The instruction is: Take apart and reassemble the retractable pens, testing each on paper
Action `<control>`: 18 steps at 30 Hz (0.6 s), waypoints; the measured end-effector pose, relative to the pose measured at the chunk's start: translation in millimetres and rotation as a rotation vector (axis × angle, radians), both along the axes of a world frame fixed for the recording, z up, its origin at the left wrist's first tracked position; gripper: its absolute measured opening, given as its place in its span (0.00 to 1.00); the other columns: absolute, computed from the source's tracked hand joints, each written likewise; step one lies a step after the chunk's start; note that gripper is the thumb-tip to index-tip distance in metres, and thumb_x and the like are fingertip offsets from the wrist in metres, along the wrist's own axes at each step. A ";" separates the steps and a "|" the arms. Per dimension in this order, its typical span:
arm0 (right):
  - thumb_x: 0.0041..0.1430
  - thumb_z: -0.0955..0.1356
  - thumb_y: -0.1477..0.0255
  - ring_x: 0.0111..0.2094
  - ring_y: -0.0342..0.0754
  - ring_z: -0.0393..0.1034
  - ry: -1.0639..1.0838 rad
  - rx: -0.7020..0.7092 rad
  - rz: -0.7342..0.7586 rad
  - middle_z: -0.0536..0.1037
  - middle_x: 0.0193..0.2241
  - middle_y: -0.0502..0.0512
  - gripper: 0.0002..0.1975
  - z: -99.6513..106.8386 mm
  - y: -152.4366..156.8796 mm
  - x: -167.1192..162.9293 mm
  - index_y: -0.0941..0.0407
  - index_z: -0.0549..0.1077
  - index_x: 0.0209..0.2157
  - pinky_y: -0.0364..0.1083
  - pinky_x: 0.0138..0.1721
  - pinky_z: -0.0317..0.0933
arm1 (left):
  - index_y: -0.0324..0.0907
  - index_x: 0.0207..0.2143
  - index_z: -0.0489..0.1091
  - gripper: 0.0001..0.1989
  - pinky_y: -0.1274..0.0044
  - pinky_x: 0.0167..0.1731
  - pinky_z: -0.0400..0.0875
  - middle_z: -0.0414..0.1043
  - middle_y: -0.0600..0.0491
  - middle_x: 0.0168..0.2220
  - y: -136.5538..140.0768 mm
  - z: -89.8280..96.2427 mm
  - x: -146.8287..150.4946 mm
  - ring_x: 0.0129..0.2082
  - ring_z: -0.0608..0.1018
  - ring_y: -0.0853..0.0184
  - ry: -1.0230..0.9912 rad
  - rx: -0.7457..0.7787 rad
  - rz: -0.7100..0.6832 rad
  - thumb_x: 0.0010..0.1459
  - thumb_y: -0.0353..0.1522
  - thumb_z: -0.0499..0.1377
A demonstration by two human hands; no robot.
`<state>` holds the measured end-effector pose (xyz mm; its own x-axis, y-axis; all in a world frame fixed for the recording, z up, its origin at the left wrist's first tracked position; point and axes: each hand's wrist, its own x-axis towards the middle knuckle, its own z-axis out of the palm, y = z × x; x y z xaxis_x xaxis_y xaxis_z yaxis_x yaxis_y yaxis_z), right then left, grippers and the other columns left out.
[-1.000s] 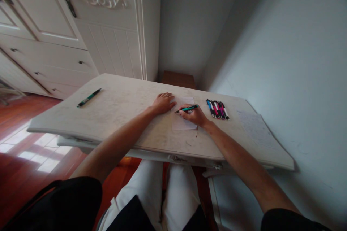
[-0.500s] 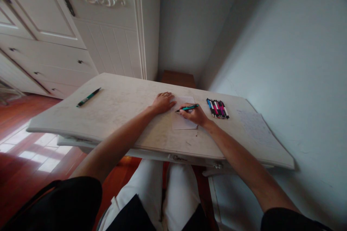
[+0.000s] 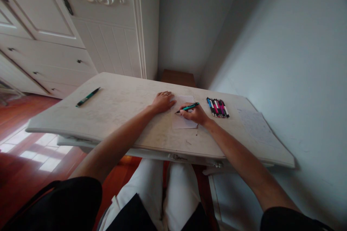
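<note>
A sheet of white paper (image 3: pixel 185 124) lies on the worn white desk (image 3: pixel 119 97) in front of me. My right hand (image 3: pixel 195 114) grips a teal and black pen (image 3: pixel 189 107), its tip down at the paper's left side. Flat at the upper left edge of the paper rests my left hand (image 3: pixel 163 101), fingers stretched out, holding nothing. Just right of the writing hand, several pens (image 3: pixel 217 108) in blue, white, pink, purple and black lie in a row. Part of the paper is hidden under my hands.
A green and black pen (image 3: pixel 88 97) lies alone toward the desk's left end. Another sheet (image 3: pixel 257 127), covered in faint marks, is at the right end by the wall (image 3: pixel 298 61). A white cabinet (image 3: pixel 114 47) stands behind the desk on the left.
The pen in my right hand is tilted slightly more upright, its back end a little higher. My left hand stays in place.
</note>
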<state>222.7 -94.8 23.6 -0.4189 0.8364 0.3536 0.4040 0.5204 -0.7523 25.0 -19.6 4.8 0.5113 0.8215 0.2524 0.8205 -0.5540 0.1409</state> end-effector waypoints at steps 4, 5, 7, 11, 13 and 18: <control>0.53 0.68 0.65 0.22 0.42 0.67 0.070 -0.054 -0.032 0.75 0.23 0.51 0.10 1.2 0.7 1.2 0.59 0.74 0.31 0.42 0.25 0.62 | 0.42 0.54 0.68 0.21 0.68 0.60 0.57 0.65 0.46 0.60 -2.1 2.6 0.7 0.61 0.64 0.60 0.009 0.001 0.004 0.66 0.43 0.48; 0.53 0.68 0.65 0.21 0.42 0.67 0.097 -0.067 -0.047 0.75 0.22 0.51 0.11 1.1 1.6 1.8 0.59 0.73 0.31 0.42 0.24 0.63 | 0.42 0.54 0.68 0.21 0.68 0.60 0.57 0.65 0.46 0.60 -2.4 3.0 1.0 0.61 0.64 0.60 0.009 -0.002 0.006 0.66 0.43 0.48; 0.53 0.67 0.64 0.20 0.42 0.68 0.143 -0.077 -0.080 0.75 0.22 0.51 0.11 0.6 3.8 2.9 0.59 0.72 0.30 0.42 0.23 0.63 | 0.43 0.54 0.67 0.21 0.68 0.60 0.57 0.65 0.47 0.60 -2.4 3.4 1.3 0.61 0.64 0.60 0.007 -0.007 0.005 0.66 0.42 0.48; 0.52 0.67 0.65 0.19 0.41 0.68 0.159 -0.063 -0.115 0.74 0.21 0.50 0.10 -0.9 6.0 3.2 0.59 0.72 0.30 0.41 0.22 0.63 | 0.41 0.53 0.68 0.21 0.67 0.59 0.58 0.66 0.45 0.59 -0.8 2.1 1.2 0.60 0.65 0.58 -0.005 0.001 -0.011 0.66 0.42 0.48; 0.53 0.68 0.65 0.19 0.41 0.68 0.172 -0.063 -0.129 0.74 0.21 0.50 0.11 -0.9 5.4 2.2 0.59 0.72 0.30 0.41 0.22 0.63 | 0.42 0.53 0.68 0.21 0.67 0.59 0.58 0.66 0.45 0.59 -0.2 1.1 0.9 0.60 0.65 0.58 -0.010 0.002 -0.013 0.66 0.42 0.48; 0.54 0.68 0.60 0.18 0.41 0.66 0.261 -0.057 -0.191 0.73 0.19 0.49 0.15 2.3 3.1 1.1 0.58 0.71 0.29 0.41 0.20 0.61 | 0.42 0.53 0.68 0.21 0.67 0.59 0.57 0.65 0.46 0.59 0.5 0.3 0.5 0.60 0.65 0.59 -0.014 -0.010 -0.012 0.66 0.43 0.48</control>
